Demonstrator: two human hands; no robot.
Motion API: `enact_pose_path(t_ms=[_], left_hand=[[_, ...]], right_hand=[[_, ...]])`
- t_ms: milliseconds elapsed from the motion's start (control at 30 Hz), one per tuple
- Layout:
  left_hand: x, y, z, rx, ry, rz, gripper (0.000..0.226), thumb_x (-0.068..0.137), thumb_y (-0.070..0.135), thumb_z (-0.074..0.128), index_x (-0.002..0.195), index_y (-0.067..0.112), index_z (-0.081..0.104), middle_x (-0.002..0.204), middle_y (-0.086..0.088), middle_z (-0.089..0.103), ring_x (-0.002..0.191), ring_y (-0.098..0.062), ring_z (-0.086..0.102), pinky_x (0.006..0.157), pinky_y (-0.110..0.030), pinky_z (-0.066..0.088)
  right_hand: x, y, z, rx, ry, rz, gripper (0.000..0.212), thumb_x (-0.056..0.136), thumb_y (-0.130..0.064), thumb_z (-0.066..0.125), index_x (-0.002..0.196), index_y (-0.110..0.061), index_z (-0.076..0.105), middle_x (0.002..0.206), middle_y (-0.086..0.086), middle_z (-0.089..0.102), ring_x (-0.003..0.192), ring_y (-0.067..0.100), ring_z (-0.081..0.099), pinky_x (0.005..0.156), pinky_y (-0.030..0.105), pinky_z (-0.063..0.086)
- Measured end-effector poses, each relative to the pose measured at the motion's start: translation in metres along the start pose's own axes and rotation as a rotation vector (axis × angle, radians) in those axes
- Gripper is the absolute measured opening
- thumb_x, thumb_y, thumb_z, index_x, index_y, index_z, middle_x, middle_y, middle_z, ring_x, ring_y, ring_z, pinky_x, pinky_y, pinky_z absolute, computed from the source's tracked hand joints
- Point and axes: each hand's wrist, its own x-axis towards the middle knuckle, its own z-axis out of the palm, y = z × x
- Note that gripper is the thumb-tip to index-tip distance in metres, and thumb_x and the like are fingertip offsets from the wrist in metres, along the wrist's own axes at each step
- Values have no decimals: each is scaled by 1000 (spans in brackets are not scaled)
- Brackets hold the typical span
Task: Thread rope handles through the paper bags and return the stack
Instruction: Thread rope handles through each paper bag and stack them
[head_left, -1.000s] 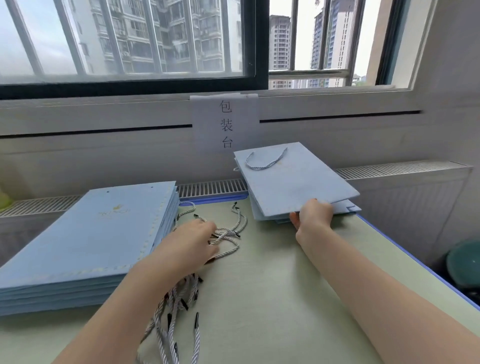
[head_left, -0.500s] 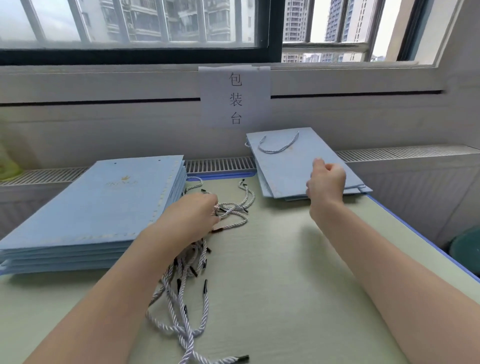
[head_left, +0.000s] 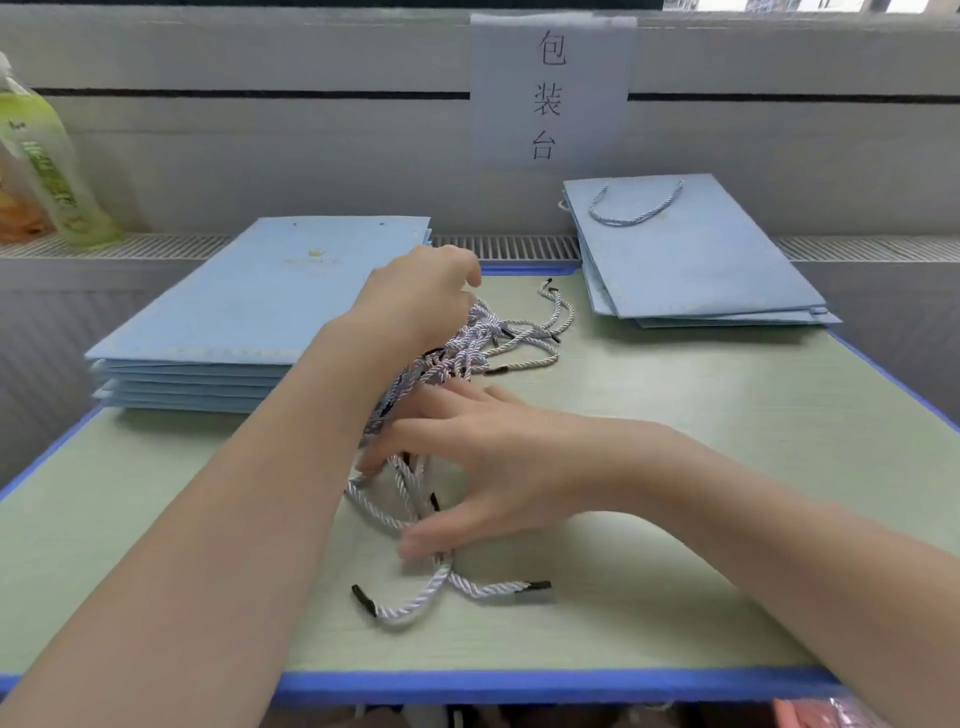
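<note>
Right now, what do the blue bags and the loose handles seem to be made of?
Blue bags: likely matte paper or thin card; they lie flat in a stack with crisp edges and no shine. Loose handles: twisted white cord, the spiral strands visible, with dark tips that may be plastic.

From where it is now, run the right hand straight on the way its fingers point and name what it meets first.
The right hand points left across the table, fingers spread over the rope handles. It likely meets those ropes first, then the left forearm just beyond; depth there is unclear.

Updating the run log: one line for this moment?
left hand: grips rope pile | right hand: open, over ropes | unthreaded stack: left | threaded bags: right
</note>
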Motion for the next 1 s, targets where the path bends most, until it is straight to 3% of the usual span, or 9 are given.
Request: enact_pose_path(t_ms=[67, 233, 367, 433, 567, 633, 733, 900, 1000], left_hand=[[0, 1, -1, 22, 8, 17, 28, 96, 20, 45, 122, 22, 55, 124, 0, 59, 115, -23, 50, 88, -35, 39], [-1, 4, -2, 187, 85, -25, 32, 94, 16, 47, 125, 18, 50, 125, -9, 53, 120, -30, 43, 92, -39, 35], [-3, 1, -7, 266, 20, -338, 45, 92, 15, 50, 133, 8, 34, 132, -20, 42, 125, -38, 36, 97, -45, 32], [-4, -4, -7, 231, -39, -452, 43, 92, 18, 51, 130, 4, 36, 131, -22, 44, 125, -39, 38, 97, -44, 33], [-5, -8, -8, 268, -66, -412, 19, 94, 18, 52, 110, 9, 52, 121, -16, 55, 116, -35, 50, 81, -35, 35], [-7, -6, -12, 323, -77, -369, 19, 95, 17, 50, 112, 9, 54, 120, -15, 55, 114, -35, 51, 77, -33, 32], [-7, -5, -12, 407, -97, -321, 21, 96, 14, 46, 114, 6, 54, 120, -16, 55, 114, -35, 51, 81, -34, 35], [-7, -5, -24, 335, 32, -324, 13, 89, -4, 44, 93, 8, 46, 98, -17, 50, 98, -38, 52, 74, -35, 33], [-6, -6, -19, 261, -28, -361, 7, 95, 14, 50, 101, 10, 50, 114, -16, 55, 104, -36, 50, 79, -37, 35]], right_hand=[[3, 1, 5, -94, 72, -2, 44, 84, -53, 58, 124, -38, 49, 128, -7, 43, 121, 17, 35, 103, 41, 31], [8, 37, -3, -144, 177, 91, 29, 92, -20, 54, 121, -16, 57, 121, 5, 51, 112, 29, 45, 94, 42, 39], [4, 62, -12, -250, 280, 246, 28, 94, -24, 50, 121, -18, 56, 121, 2, 53, 115, 23, 46, 94, 40, 39], [3, 70, -14, -239, 351, 295, 28, 96, -26, 49, 120, -17, 58, 119, 2, 55, 113, 23, 47, 95, 38, 38], [5, 73, -21, 111, 657, 362, 22, 95, -17, 51, 113, -9, 63, 105, 2, 55, 95, 17, 56, 86, 22, 41], [5, 73, -29, 247, 835, 364, 17, 92, -7, 54, 104, -12, 64, 97, 3, 59, 83, 15, 60, 78, 16, 45], [0, 72, -42, 551, 970, 377, 24, 92, 2, 48, 89, -18, 61, 81, 2, 60, 68, 14, 63, 70, 28, 54], [-5, 71, -54, 1139, 924, 476, 40, 90, 10, 32, 81, -12, 65, 73, 2, 55, 51, 5, 53, 60, 18, 50], [-6, 72, -54, 1316, 816, 485, 37, 91, 7, 35, 88, -11, 67, 77, 2, 61, 58, 10, 58, 62, 22, 49]])
